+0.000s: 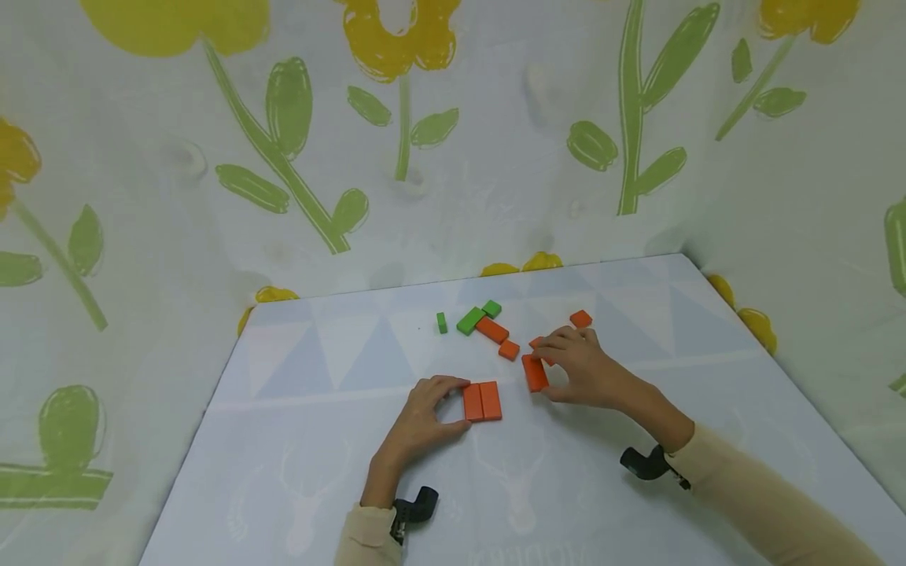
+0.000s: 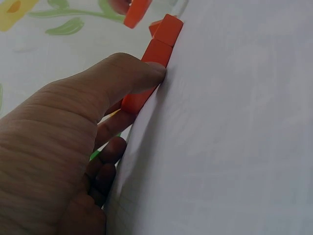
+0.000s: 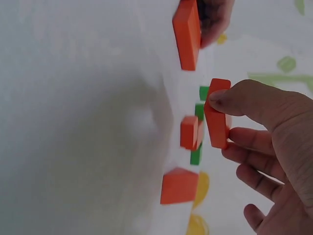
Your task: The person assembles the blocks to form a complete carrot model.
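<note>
Two flat orange blocks [image 1: 482, 402] lie side by side on the table, long edges touching. My left hand [image 1: 425, 417] pinches the left one of the pair between thumb and fingers at its two short ends; the left wrist view shows the thumb [image 2: 154, 73] against its near end. To the right, my right hand [image 1: 583, 365] pinches another orange rectangular block [image 1: 535, 373] between thumb and fingers. In the right wrist view that orange block [image 3: 217, 113] appears raised off the table, apart from the pair.
Farther back lie several green blocks [image 1: 470, 321], a long orange block [image 1: 491, 329] and a small orange block [image 1: 509, 350]. Another orange piece [image 1: 581, 318] sits beyond my right hand. A patterned cloth [image 1: 453, 220] rises behind the white table [image 1: 318, 464].
</note>
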### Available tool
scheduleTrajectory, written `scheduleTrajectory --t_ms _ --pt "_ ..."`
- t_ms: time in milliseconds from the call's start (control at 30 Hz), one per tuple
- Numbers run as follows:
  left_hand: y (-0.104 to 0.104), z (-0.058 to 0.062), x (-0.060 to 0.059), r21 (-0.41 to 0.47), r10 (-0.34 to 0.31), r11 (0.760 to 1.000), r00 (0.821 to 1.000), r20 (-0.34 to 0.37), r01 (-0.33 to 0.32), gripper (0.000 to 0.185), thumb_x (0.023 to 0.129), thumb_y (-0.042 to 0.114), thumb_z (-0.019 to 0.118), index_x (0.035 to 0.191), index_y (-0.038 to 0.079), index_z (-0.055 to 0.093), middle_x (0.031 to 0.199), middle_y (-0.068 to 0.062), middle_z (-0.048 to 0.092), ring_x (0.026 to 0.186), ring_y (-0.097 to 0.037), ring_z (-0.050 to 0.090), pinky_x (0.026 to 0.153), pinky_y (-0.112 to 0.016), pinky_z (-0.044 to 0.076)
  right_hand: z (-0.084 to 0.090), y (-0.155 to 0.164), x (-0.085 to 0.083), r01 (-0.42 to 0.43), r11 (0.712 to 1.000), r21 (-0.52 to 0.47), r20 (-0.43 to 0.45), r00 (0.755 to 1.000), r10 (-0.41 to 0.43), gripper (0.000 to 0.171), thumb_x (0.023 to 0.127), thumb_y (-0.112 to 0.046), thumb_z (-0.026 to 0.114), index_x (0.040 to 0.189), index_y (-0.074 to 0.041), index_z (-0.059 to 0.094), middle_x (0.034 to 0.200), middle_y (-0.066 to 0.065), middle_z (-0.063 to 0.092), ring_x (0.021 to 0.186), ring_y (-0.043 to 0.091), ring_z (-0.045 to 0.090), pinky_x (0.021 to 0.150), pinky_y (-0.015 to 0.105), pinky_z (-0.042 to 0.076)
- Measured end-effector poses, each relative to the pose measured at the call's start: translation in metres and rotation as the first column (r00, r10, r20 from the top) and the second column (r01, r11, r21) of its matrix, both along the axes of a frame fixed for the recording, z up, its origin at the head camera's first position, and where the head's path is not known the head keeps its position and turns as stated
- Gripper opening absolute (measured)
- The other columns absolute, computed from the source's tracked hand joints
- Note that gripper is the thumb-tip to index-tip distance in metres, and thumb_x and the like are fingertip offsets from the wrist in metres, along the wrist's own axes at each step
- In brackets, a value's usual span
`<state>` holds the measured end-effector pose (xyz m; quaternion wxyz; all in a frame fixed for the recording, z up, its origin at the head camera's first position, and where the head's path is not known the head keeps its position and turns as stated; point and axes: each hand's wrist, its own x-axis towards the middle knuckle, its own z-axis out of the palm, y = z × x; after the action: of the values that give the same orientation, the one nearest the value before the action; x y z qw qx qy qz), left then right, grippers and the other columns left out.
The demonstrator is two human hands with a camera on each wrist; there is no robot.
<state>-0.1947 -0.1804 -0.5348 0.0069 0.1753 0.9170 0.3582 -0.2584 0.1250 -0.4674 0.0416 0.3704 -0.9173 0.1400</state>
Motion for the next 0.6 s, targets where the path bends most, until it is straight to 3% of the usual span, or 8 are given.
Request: scheduleTrajectory --t_ms 333,600 --pt "0.000 -0.003 -0.001 -0.010 -0.009 1.000 1.000 -0.011 0.009 0.057 0.075 0.044 0.070 0.127 0.036 0.049 0.126 0.020 0.044 0.110 -0.007 0.039 0.092 -0.038 0.037 -0.013 -0.022 0.014 -0.059 0.998 0.016 -0.003 0.998 0.059 0.053 0.069 -0.046 0.076 0.114 -0.023 0.062 0.114 -0.009 0.056 0.113 0.012 0.039 0.089 0.044 0.028" --pt "-0.001 -0.002 -0.002 0.006 -0.009 1.000 1.000 -0.016 0.010 0.056 0.075 0.044 0.071 0.126 0.038 0.049 0.126 0.022 0.045 0.109 -0.005 0.038 0.091 -0.037 0.038 -0.019 -0.033 0.018 -0.097 0.995 -0.032 -0.002 0.995 0.097 0.050 0.068 -0.045 0.076 0.110 -0.020 0.065 0.111 -0.009 0.058 0.111 0.013 0.040 0.088 0.042 0.027"
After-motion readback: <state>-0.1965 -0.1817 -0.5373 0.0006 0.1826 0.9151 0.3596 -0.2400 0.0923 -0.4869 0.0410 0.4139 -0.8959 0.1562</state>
